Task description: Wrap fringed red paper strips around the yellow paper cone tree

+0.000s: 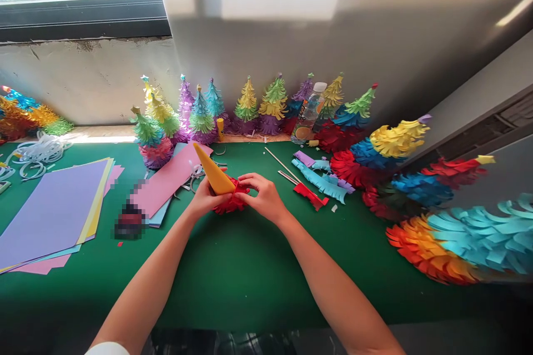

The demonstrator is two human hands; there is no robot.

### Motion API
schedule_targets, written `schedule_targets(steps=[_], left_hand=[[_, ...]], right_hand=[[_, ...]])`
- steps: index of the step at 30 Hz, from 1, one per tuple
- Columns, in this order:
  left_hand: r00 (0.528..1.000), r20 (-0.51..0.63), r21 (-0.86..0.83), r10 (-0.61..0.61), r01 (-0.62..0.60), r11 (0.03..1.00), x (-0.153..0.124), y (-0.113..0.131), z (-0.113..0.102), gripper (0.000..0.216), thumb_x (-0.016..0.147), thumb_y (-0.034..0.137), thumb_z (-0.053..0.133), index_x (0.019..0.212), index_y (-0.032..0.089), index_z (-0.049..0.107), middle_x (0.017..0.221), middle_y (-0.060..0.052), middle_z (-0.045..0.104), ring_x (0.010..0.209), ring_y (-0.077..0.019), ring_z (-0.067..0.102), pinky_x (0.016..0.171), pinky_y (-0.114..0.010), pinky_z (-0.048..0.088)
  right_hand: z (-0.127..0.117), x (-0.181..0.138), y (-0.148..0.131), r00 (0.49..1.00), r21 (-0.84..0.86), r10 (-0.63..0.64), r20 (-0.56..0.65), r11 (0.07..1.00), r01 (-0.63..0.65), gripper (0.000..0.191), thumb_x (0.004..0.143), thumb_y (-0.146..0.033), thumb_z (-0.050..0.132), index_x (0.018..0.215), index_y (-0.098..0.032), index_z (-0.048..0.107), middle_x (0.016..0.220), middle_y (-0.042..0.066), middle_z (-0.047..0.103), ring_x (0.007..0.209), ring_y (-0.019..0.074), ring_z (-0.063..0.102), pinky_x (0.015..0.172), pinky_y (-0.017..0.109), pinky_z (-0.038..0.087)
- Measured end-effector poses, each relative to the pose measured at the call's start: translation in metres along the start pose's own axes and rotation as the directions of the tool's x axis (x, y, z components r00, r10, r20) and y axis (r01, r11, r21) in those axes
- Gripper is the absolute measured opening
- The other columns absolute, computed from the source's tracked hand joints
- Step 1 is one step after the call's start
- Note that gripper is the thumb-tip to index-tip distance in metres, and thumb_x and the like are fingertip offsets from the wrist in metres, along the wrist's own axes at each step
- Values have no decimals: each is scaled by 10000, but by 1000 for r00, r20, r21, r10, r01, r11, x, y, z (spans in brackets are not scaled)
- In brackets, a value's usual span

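My left hand (204, 197) grips the base of an orange paper cone (213, 175) whose tip points up and to the left. A red fringed paper strip (231, 201) wraps around the cone's wide end. My right hand (262, 195) pinches that red fringe against the cone from the right. Both hands hover just above the green table (233, 266), near its middle.
Finished fringed paper trees (245, 102) line the back wall and the right side (400, 141). Stacked coloured paper sheets (50, 211) lie at left, a pink sheet (166, 180) beside them. Cut fringe strips (320, 180), thin sticks (283, 165) and a plastic bottle (310, 113) sit behind my hands.
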State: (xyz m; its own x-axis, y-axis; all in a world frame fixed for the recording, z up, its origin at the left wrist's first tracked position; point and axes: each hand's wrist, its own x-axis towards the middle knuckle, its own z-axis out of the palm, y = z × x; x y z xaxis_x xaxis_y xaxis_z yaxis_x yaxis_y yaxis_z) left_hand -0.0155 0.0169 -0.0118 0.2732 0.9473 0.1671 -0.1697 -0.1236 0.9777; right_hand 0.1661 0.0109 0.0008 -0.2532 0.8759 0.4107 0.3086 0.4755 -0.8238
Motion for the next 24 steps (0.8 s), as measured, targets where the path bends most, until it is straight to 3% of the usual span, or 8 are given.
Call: schedule_targets(steps=[13, 19, 24], left_hand=[[996, -70, 41, -46, 49, 998, 1, -3, 7, 532, 666, 351, 718, 1124, 187, 503, 980, -47, 604, 928, -204, 574, 832, -328, 462], [997, 43, -143, -62, 68, 987, 6, -10, -3, 440, 703, 357, 564, 1095, 159, 535, 1084, -80, 583, 1059, -263, 516, 912, -374, 409], [985, 171, -131, 2, 21, 991, 8, -11, -9, 590, 582, 158, 543, 1167, 213, 494, 1178, -49, 559, 1140, -271, 475, 964, -390, 383]], right_hand=[[11, 0, 10, 997, -20, 8, 77, 1000, -6, 259, 703, -263, 717, 951, -194, 695, 1017, 89, 660, 938, 217, 623, 861, 365, 506], [12, 1, 22, 995, 30, 64, 78, 997, -67, 271, 711, -307, 707, 961, -206, 690, 1038, 81, 643, 951, 217, 615, 847, 366, 516], [9, 4, 36, 992, 85, 78, 102, 993, -87, 308, 717, -328, 698, 1001, -210, 672, 1083, 81, 611, 984, 210, 602, 875, 370, 510]])
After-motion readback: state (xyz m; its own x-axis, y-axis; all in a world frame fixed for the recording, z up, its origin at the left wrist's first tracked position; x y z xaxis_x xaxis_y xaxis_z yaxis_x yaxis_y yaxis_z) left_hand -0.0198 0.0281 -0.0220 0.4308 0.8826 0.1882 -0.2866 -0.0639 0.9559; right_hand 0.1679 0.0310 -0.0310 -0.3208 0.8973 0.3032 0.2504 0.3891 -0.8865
